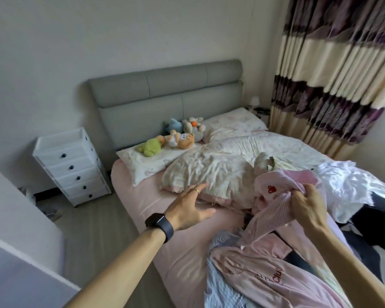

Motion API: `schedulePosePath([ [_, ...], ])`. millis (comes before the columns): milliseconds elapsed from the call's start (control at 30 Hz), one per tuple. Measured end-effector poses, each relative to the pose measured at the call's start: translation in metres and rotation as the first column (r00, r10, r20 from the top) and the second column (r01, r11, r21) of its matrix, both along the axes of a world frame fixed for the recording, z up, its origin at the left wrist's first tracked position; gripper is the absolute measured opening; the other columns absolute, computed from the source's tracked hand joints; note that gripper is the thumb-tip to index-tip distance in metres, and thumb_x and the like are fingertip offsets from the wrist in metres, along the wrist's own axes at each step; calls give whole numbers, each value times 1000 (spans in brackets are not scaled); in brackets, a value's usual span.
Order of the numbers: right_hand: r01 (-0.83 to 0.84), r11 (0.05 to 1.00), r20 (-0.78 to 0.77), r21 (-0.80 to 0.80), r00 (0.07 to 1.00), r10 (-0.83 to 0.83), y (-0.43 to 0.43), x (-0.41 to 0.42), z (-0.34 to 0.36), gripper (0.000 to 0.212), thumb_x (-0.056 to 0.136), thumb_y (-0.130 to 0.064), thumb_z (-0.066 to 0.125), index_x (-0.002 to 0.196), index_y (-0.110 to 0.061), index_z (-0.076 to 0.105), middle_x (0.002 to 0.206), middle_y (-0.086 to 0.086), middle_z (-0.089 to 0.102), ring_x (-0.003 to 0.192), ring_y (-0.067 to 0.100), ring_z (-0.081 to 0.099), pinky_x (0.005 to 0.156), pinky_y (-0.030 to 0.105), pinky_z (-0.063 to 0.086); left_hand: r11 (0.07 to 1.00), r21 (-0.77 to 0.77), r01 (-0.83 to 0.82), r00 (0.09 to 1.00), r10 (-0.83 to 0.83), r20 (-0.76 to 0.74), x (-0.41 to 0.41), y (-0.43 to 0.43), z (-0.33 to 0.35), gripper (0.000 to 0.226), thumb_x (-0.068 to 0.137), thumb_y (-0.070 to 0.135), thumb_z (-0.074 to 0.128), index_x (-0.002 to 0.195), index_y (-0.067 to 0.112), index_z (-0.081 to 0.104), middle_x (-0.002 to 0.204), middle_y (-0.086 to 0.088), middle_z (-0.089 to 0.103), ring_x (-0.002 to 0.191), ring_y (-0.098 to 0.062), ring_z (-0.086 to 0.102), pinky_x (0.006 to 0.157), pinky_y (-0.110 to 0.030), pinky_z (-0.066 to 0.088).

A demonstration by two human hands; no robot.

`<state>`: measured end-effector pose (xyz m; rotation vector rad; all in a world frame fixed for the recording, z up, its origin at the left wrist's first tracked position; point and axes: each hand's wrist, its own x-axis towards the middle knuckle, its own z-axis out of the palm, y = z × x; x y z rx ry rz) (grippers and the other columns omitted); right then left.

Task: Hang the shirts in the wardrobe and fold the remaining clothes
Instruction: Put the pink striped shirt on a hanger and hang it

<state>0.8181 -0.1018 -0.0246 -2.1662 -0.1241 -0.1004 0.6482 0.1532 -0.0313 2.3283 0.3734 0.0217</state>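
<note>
Left hand [190,207] hovers over the bed [165,252], fingers spread, holding nothing. Right hand [307,201] grips the bunched top of a pink shirt [273,212], which hangs lengthwise down toward the viewer onto the clothes pile [222,283].

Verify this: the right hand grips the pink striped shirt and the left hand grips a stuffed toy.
Not quite. The head view shows the left hand open over the pink sheet, gripping nothing. The right hand does grip the pink striped shirt.
</note>
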Motion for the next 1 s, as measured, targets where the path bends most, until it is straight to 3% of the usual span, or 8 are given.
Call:
schedulePosePath([
  [267,-280,917,108,284,960,260,8,-47,75,14,97,-14,57,84,-10,61,71,-1,59,64,11,53,52,26,42,984,5,179,973,-177,145,33,-65,45,136,56,69,84,155,48,-7,165,11,1,151,-11,9,122,-37,23],
  [367,-419,805,76,419,900,429,12,-60,102,10,96,-9,59,88,-5,64,74,0,63,69,9,59,61,24,47,976,79,204,936,-218,278,48,-73,65,116,64,55,86,151,57,8,166,11,5,150,-11,17,117,-32,30],
  [433,-485,756,63,439,857,512,7,-58,113,10,95,-9,61,95,0,65,83,15,63,76,16,60,69,31,48,976,81,200,891,-216,399,56,-77,76,77,78,41,80,144,48,40,157,7,37,137,-4,40,106,-15,37],
  [500,-562,756,53,336,813,580,-3,-51,119,9,95,-11,64,98,-5,69,89,16,66,80,14,62,72,27,48,987,69,144,878,-160,451,59,-79,81,40,89,29,70,128,33,60,126,7,67,111,-3,59,81,-2,38],
  [600,-607,750,11,263,779,627,-19,-42,115,19,91,-31,72,107,-22,73,98,-1,73,88,12,68,74,24,51,994,101,47,899,-86,429,58,-80,76,25,91,21,59,113,31,63,90,9,72,88,-13,66,64,-8,39],
  [733,-421,871,-21,254,898,440,-41,-20,55,49,77,-48,81,119,-29,65,121,-9,68,107,16,66,79,28,51,994,15,-109,871,89,483,47,-62,65,24,90,13,56,106,30,60,93,12,70,90,-15,64,78,-29,48],
  [900,-371,860,-193,-351,927,322,-51,3,-49,142,43,-64,86,158,-34,8,165,6,4,150,30,13,117,50,25,963,-230,-140,821,243,517,32,-15,87,25,86,18,61,101,38,64,94,28,68,99,1,61,84,-14,44],
  [1000,-274,823,-142,-498,962,234,-28,10,-66,131,61,-57,87,158,-40,0,166,6,-4,146,39,19,113,51,28,846,-487,-217,729,472,496,17,5,97,24,73,17,63,95,23,70,97,8,73,98,-13,65,91,-35,50],
])
